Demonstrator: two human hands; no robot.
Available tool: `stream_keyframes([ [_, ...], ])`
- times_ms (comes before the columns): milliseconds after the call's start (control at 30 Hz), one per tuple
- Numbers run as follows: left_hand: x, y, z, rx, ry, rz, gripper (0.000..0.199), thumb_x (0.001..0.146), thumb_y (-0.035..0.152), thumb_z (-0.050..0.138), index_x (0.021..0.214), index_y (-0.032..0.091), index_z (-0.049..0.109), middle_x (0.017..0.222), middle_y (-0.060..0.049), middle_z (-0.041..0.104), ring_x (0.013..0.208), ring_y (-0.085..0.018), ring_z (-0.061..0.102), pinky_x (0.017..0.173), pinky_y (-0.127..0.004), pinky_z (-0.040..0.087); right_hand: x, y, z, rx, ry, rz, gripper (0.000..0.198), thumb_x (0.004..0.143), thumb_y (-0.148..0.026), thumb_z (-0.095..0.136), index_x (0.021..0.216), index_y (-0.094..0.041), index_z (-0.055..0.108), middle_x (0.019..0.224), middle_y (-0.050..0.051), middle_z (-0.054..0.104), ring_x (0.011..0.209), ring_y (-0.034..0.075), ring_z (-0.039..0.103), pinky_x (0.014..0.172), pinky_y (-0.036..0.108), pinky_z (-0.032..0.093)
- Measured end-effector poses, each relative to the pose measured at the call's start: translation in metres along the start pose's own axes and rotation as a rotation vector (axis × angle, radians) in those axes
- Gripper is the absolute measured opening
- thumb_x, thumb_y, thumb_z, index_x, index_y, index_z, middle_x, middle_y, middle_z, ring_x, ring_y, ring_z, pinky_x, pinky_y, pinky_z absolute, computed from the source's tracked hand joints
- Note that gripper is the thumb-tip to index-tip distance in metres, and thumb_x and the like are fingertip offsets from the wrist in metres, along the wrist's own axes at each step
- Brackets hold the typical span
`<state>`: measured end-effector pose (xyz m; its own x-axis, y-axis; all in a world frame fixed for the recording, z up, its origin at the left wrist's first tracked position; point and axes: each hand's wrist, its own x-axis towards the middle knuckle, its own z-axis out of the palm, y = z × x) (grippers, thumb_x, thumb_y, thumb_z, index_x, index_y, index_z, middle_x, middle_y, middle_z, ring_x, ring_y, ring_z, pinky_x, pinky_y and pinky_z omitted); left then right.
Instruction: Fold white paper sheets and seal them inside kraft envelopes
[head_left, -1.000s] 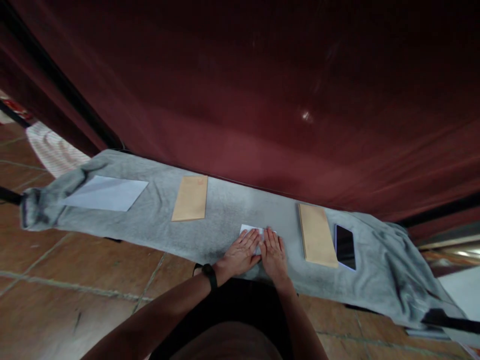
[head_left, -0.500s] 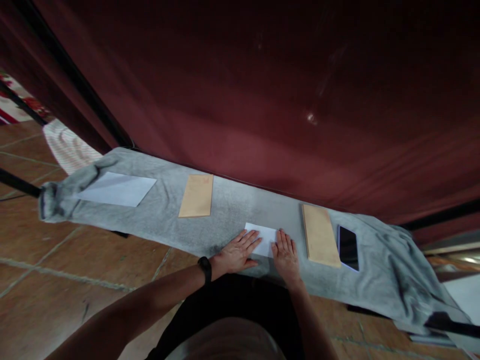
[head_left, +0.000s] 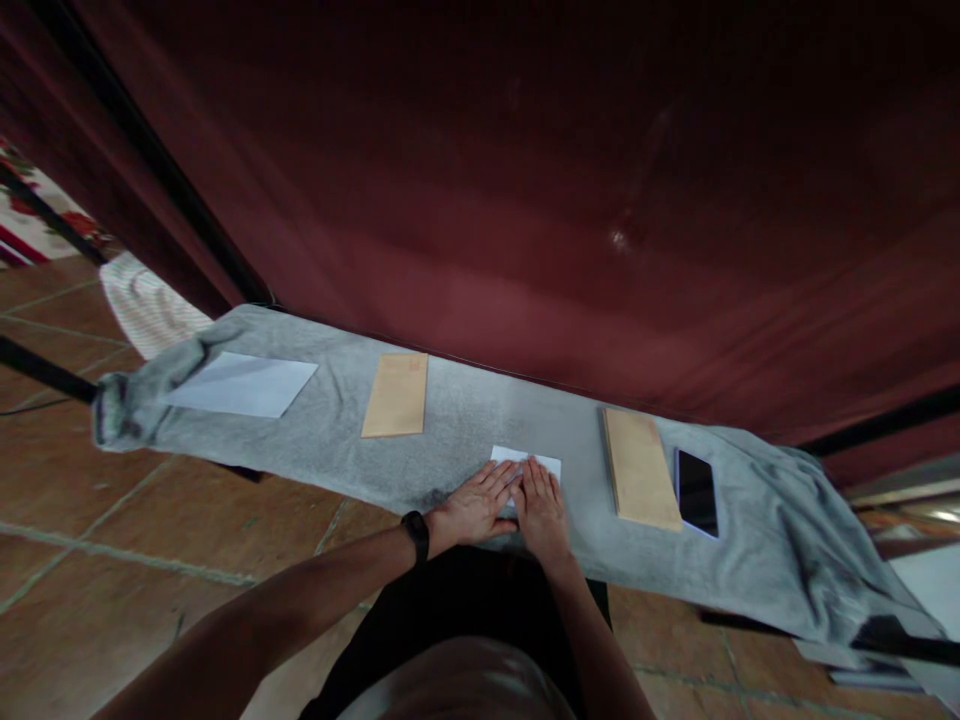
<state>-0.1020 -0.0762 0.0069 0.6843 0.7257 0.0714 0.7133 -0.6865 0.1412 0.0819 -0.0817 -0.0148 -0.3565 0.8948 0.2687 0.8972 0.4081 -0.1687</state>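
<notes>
A small white sheet of paper (head_left: 551,465), perhaps folded, lies on the grey cloth in front of me, partly covered by both hands. My left hand (head_left: 478,502) rests flat on its left part, fingers stretched out, with a dark band on the wrist. Flat on the middle of the paper lies my right hand (head_left: 543,510), its fingers extended and close beside the left fingertips. Neither hand grips anything. To the right is a stack of tan envelopes (head_left: 643,470), and to the left one single tan envelope (head_left: 396,395).
Grey cloth (head_left: 465,420) covers the long narrow surface. At its left end lies a larger white sheet (head_left: 244,384). A phone (head_left: 697,492) with a dark screen sits right of the envelope stack. A dark red curtain (head_left: 480,230) hangs behind; tiled floor (head_left: 187,530) shows below.
My right hand has slid left across the paper, from its right edge to its middle, next to my left hand. The left hand stays in place. The view has shifted slightly.
</notes>
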Motion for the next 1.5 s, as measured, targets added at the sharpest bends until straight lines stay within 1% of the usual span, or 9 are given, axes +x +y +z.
stream_keyframes([
  [167,-0.001,0.001,-0.005,0.005,-0.028,-0.014,0.077,0.097,0.064,0.036,0.152,0.011,0.031,0.161,-0.019,0.03,0.151,-0.027,0.022,0.123,-0.045,0.014,-0.002,0.008,0.0,-0.052,-0.005,0.061,0.051,0.105,-0.033,0.032,0.152,-0.014,0.039,0.158,0.016,0.035,0.147,0.027,0.033,0.117,0.051,0.028],
  [267,-0.004,0.001,-0.005,0.019,-0.006,-0.02,0.078,0.096,0.065,0.037,0.152,0.011,0.031,0.161,-0.019,0.029,0.151,-0.027,0.023,0.123,-0.043,0.016,-0.003,0.013,0.001,-0.064,0.019,0.11,0.051,0.104,-0.032,0.034,0.152,-0.013,0.039,0.158,0.017,0.036,0.146,0.026,0.034,0.117,0.049,0.028],
  [400,-0.01,-0.006,0.003,0.033,0.081,-0.056,0.077,0.097,0.062,0.037,0.154,0.01,0.029,0.161,-0.018,0.029,0.151,-0.026,0.024,0.122,-0.043,0.021,-0.005,0.019,0.003,-0.091,0.063,0.165,0.055,0.105,-0.036,0.033,0.152,-0.007,0.037,0.156,0.019,0.039,0.145,0.027,0.036,0.117,0.047,0.028],
  [600,-0.015,-0.02,0.016,0.08,0.215,-0.155,0.07,0.1,0.057,0.034,0.152,0.01,0.034,0.157,-0.018,0.039,0.147,-0.027,0.035,0.12,-0.046,0.027,-0.009,0.026,0.004,-0.104,0.121,0.183,0.058,0.105,-0.039,0.031,0.154,-0.008,0.032,0.155,0.019,0.041,0.142,0.028,0.04,0.117,0.047,0.028],
  [733,-0.008,-0.014,0.016,0.123,0.265,-0.222,0.065,0.101,0.051,0.034,0.149,0.007,0.041,0.154,-0.019,0.043,0.145,-0.029,0.037,0.12,-0.05,0.027,-0.01,0.026,0.003,-0.12,0.125,0.181,0.057,0.105,-0.038,0.031,0.154,-0.008,0.033,0.155,0.018,0.041,0.142,0.029,0.041,0.116,0.048,0.029],
  [833,-0.001,-0.004,0.016,0.109,0.301,-0.21,0.063,0.101,0.05,0.037,0.15,0.012,0.04,0.155,-0.016,0.042,0.146,-0.029,0.036,0.12,-0.05,0.026,-0.01,0.025,0.002,-0.133,0.117,0.181,0.056,0.105,-0.037,0.032,0.153,-0.007,0.035,0.155,0.018,0.04,0.142,0.029,0.041,0.116,0.048,0.029],
  [933,0.002,0.001,0.016,0.094,0.314,-0.173,0.062,0.099,0.053,0.04,0.15,0.016,0.041,0.155,-0.015,0.042,0.145,-0.029,0.037,0.12,-0.051,0.026,-0.009,0.024,0.002,-0.126,0.124,0.195,0.057,0.105,-0.038,0.033,0.153,-0.008,0.035,0.155,0.018,0.041,0.141,0.029,0.041,0.116,0.047,0.029],
  [1267,0.003,-0.005,0.018,0.108,0.318,-0.184,0.069,0.097,0.056,0.042,0.152,0.015,0.037,0.158,-0.015,0.038,0.146,-0.028,0.036,0.119,-0.048,0.027,-0.007,0.021,0.003,-0.1,0.136,0.246,0.057,0.104,-0.041,0.036,0.153,-0.012,0.036,0.155,0.013,0.043,0.143,0.026,0.039,0.119,0.045,0.024],
  [1500,0.002,-0.004,0.017,0.095,0.286,-0.196,0.069,0.097,0.056,0.043,0.155,0.019,0.032,0.16,-0.013,0.035,0.147,-0.028,0.033,0.12,-0.049,0.025,-0.006,0.017,-0.001,-0.084,0.1,0.271,0.057,0.103,-0.042,0.035,0.153,-0.013,0.038,0.156,0.013,0.04,0.142,0.027,0.041,0.119,0.046,0.026],
])
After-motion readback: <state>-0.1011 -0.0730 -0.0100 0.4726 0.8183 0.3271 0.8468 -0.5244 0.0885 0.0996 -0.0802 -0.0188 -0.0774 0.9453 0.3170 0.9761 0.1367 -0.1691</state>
